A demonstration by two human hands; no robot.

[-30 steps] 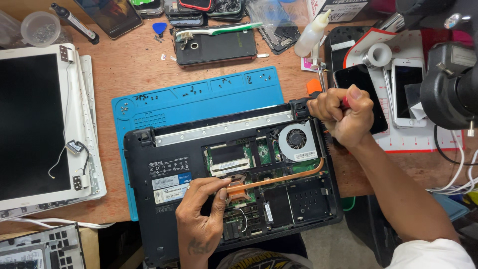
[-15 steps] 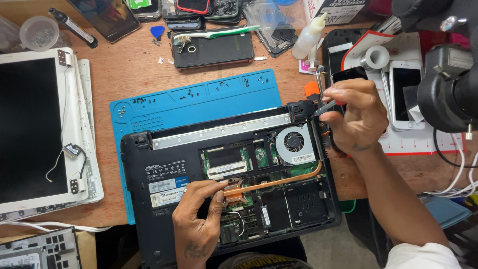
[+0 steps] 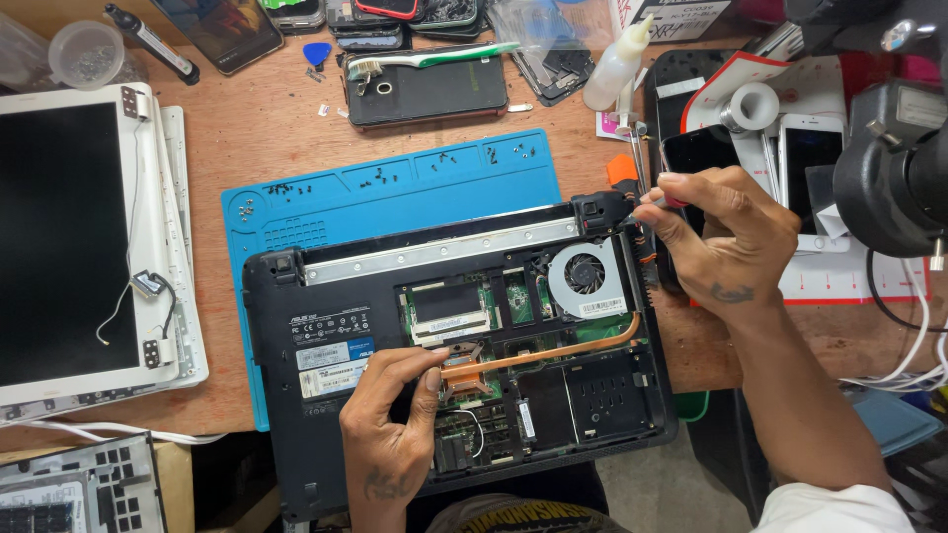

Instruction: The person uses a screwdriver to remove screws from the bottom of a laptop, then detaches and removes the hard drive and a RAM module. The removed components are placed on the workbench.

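Open black laptop base (image 3: 326, 395) lies bottom-up at centre of the wooden surface (image 3: 267, 138), partly over a blue repair mat (image 3: 395, 192) with small screws in its top trays. Left hand (image 3: 395, 434) at 6 o'clock, fingers curled and pinched on the metal end of the copper heat pipe (image 3: 553, 350), which runs right and bends up toward the cooling fan (image 3: 585, 274) at about 2 o'clock of the base. Right hand (image 3: 731, 237) at 3 o'clock, closed around a screwdriver (image 3: 640, 163) with a red-orange handle, the shaft pointing up toward 12; hand sits just off the base's top right corner by the hinge (image 3: 600, 209). Hands well apart. White laptop lid with dark screen (image 3: 59, 237) at 9 o'clock, cable trailing over it. At 12 o'clock a dark phone back (image 3: 425, 94) with a green-white toothbrush (image 3: 434, 59) on it, a small white squeeze bottle (image 3: 614, 67) to its right. White phone (image 3: 810, 158) and a tape roll (image 3: 752, 104) at 2 o'clock. Clear plastic cup (image 3: 84, 54) at 10 o'clock.
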